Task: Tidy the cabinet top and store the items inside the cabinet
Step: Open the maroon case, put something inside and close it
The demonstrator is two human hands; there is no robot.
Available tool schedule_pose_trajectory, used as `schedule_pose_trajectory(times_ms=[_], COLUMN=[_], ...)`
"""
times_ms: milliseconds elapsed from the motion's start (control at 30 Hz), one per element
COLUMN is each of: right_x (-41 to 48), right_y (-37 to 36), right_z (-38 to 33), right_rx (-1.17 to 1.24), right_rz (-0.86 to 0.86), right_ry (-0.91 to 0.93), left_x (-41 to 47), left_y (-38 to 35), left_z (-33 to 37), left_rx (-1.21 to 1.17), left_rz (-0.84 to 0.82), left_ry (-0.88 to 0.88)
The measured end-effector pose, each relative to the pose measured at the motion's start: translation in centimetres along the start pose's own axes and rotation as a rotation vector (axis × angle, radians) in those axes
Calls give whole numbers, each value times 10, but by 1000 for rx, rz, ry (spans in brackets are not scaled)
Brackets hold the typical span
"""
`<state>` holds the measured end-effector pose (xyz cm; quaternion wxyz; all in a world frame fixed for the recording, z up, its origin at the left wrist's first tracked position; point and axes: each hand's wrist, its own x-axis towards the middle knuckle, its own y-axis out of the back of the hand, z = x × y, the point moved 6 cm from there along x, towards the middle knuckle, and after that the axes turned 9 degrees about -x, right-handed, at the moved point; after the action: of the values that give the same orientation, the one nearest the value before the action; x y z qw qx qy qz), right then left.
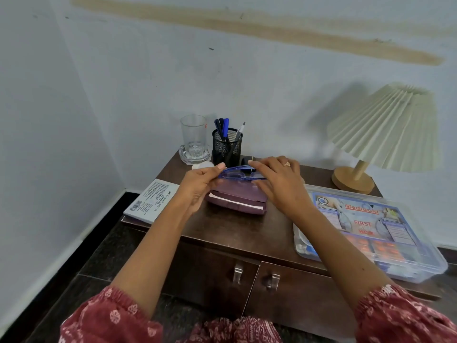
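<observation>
Blue translucent plastic spectacles (pixel 241 173), one pair, held in the air just above a mauve case (pixel 237 199) that lies near the middle of the dark wood cabinet top (pixel 247 229); whether the case lid is up cannot be told. Left hand (pixel 197 186) pinches the left end of the frame between thumb and forefinger. Right hand (pixel 279 184) lays its fingers over the right end with the thumb beneath, apparently a light pinch. Handling, by judgement: light, thin, a little springy at the arms, lenses liable to scratch or smear; best taken by the frame ends or the folded arms, never by the lenses, and laid flat in the case. Case: rigid and smooth, likely easy to grip across its width. Also on top: clear glass (pixel 193 134), black mesh pen holder (pixel 226 147), white booklet (pixel 152 200) overhanging the left edge, clear first-aid box (pixel 371 231) at right, pleated lamp (pixel 385 129). Cabinet doors (pixel 210 276) below stand closed
</observation>
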<state>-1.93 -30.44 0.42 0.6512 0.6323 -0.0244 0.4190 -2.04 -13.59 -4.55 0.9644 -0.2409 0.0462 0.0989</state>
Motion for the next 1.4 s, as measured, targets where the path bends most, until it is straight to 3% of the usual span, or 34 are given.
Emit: schedule_pose_trajectory(times_ms=[67, 167, 233, 367, 500, 633, 867, 1033, 1400], right_x=[2, 3, 2, -7, -14, -14, -11, -14, -19], right_y=[-4, -14, -23, -43, -51, -54, -55, -54, -59], right_z=[-1, 5, 8, 10, 4, 2, -2, -8, -23], right_rx=[104, 351, 476, 748, 913, 894, 735, 701, 576], right_rz=[-48, -188, -269, -413, -438, -448, -481, -545, -460], right_ry=[-54, -233, -316, -532, -681, -724, -621, -563, -466], left_x=[-5, -16, -16, -14, -14, -15, -6, -7, -10], left_y=[8, 20, 25, 25, 23, 24, 37, 37, 37], left_z=[1, 1, -8, -25, -27, -27, -36, -37, -36], left_rx=[159, 583, 754, 819, 773, 751, 741, 744, 759], left_rz=[51, 105, 77, -19, -34, -53, -70, -88, -106], left_ry=[-96, -287, -279, -154, -124, -105, -43, -124, -227])
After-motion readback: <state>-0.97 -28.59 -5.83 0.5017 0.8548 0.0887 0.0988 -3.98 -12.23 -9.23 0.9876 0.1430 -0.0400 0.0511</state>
